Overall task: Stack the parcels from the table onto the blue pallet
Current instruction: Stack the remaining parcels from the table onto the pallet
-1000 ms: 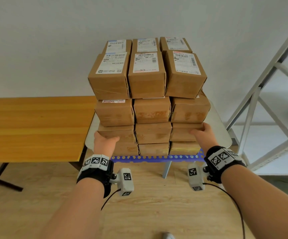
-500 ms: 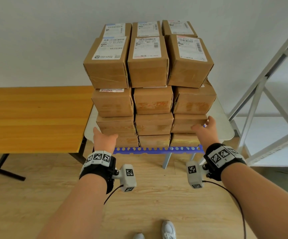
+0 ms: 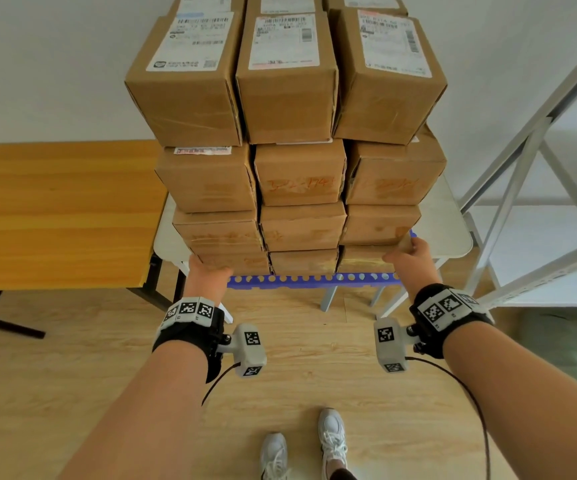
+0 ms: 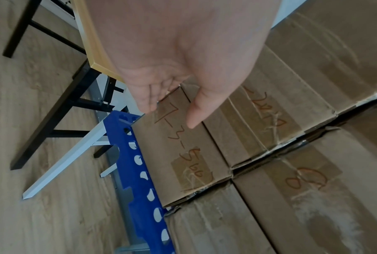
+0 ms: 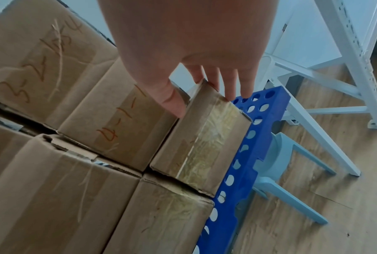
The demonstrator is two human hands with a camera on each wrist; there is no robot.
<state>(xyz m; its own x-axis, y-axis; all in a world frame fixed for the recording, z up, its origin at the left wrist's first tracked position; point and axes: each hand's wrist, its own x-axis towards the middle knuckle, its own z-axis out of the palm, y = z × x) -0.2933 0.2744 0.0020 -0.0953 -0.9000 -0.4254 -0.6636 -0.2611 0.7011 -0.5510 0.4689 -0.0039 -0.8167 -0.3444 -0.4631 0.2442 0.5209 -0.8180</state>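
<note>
Head view: 4 layers of parcels sit on the blue pallet, centre frame. The left hand and right hand flank the bottom corners.

Left wrist: straight fingers straddle a corner, holding nothing.

Right wrist: likewise, fingers straight along a parcel edge. The taped cardboard looks stiff and likely hefty; grasp opposite sides low.

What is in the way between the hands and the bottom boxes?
Nothing visible. The left hand is right at the outer corner of the bottom left parcel, and the right hand straddles the corner of the bottom right parcel. Both parcels already lie on the blue pallet.
</note>
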